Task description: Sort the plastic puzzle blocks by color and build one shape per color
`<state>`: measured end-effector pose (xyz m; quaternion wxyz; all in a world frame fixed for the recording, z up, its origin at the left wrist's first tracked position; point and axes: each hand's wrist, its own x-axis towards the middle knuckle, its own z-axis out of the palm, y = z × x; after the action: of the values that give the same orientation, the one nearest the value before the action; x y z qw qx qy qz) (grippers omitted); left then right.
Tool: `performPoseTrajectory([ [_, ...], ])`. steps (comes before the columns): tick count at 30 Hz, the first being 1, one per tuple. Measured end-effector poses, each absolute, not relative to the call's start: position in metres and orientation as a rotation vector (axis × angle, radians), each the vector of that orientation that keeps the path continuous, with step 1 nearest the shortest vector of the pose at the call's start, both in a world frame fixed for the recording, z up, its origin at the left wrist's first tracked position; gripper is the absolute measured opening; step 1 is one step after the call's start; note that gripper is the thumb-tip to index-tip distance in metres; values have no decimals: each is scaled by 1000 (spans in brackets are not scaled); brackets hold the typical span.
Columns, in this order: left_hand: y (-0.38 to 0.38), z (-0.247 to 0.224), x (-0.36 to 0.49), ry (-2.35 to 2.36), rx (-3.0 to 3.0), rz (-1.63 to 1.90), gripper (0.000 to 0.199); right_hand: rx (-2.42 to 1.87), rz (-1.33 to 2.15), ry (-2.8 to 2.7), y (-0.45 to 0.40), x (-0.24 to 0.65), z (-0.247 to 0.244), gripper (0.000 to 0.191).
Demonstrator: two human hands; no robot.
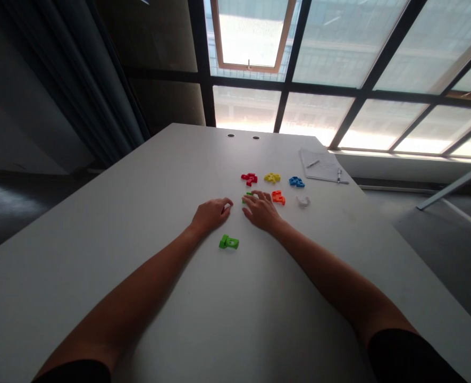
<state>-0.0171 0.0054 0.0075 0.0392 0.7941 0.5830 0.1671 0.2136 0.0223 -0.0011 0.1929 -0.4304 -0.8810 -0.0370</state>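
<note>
My left hand (pixel 211 216) lies on the white table (pixel 148 175) with its fingers curled together, holding nothing I can see. Just below it sits a bright green plastic puzzle piece (pixel 228 242). My right hand (pixel 261 210) arches over a second green piece (pixel 247 197), which its fingers mostly hide. A red piece (pixel 249 178), a yellow piece (pixel 272 177) and a blue piece (pixel 296 182) lie in a row beyond my right hand. An orange piece (pixel 278 198) is against my right fingertips, with a white piece (pixel 303 200) farther right.
Papers on a clipboard (pixel 321 166) with a pen (pixel 312 163) lie at the far right of the table. Two small round holes (pixel 243 136) mark its far edge. Large window panes stand beyond, and the floor shows past the table's sides.
</note>
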Motion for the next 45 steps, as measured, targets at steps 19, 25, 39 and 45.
performPoseTrajectory([
  [19, 4, 9, -17, 1777, 2431, 521, 28, -1131, -101, -2434, 14, 215, -2, 35],
  [25, 4, 8, -19, 1753, 2437, 528, 29, -655, 140, -2464, -19, 219, 3, 19],
  [39, 2, 10, -20, 1746, 2424, 519, 31, -668, 148, -2609, -6, 241, 11, 9],
  [45, 4, 8, -20, 1758, 2410, 514, 31, -1277, -73, -2443, 8, 245, 7, 16],
])
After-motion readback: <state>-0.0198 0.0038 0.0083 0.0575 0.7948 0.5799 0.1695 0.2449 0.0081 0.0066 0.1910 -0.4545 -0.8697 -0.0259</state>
